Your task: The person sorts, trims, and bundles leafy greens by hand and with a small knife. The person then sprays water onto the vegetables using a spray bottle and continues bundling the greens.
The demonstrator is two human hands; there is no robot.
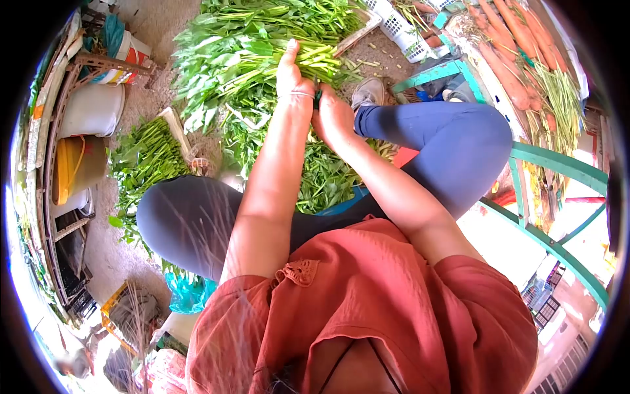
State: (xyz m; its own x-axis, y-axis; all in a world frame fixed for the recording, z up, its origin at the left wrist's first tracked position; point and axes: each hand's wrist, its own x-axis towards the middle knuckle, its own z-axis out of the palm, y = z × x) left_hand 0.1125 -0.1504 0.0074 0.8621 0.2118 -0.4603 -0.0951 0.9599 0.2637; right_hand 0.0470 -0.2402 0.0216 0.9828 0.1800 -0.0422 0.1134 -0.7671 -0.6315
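A bunch of leafy green stems (315, 60) lies under my left hand (292, 77), whose thumb extends along it; the fingers wrap beneath and are mostly hidden. Close beside the left wrist, my right hand (333, 119) is closed, with a small dark item (318, 98) at its fingertips, too small to make out. A large heap of similar greens (262, 23) spreads beyond the hands. More loose leaves (325, 174) lie below them, between the legs.
Another pile of greens (147, 154) rests on the floor at left, near buckets (98, 108) and a rack (49, 171). Carrots (508, 62) lie at upper right, behind a green metal frame (558, 164). A white crate (400, 29) stands at the top.
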